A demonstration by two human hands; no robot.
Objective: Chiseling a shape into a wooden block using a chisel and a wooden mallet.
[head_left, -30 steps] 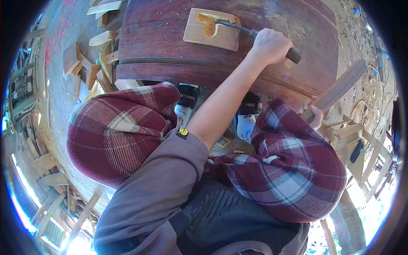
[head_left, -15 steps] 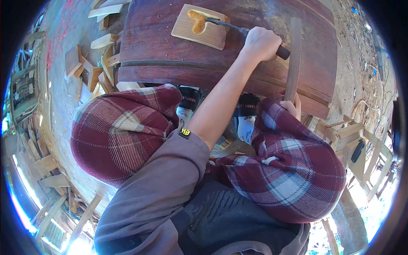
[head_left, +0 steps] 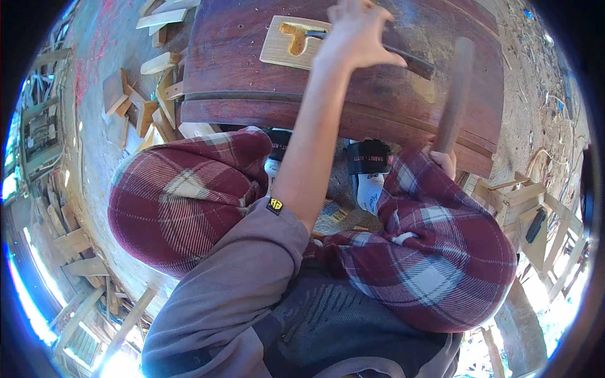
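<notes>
On the bench lies a pale wooden block [head_left: 277, 51] with a hollow of joined rounded lobes cut into it. A gouge or chisel [head_left: 413, 62] with a dark handle lies slantwise, its metal tip in the hollow. My left hand [head_left: 356, 38] is over the tool's middle, open with thumb and fingers spread; it hides part of the shank and the block's right end. My right hand [head_left: 443, 162], beside my right knee, is closed around the lower end of a long wooden stick [head_left: 455, 91], which stands upward and is slightly blurred.
The dark reddish wooden bench [head_left: 233, 75] spans the top, with a groove along its near edge. Wood offcuts [head_left: 145, 113] lie on the ground at left. A wooden frame [head_left: 523, 201] stands at right. My plaid-covered knees [head_left: 189, 195] flank the middle.
My left hand has let go of the tool's handle, opened, and moved up and left toward the block. The stick in my right hand has shifted slightly right and tilted.
</notes>
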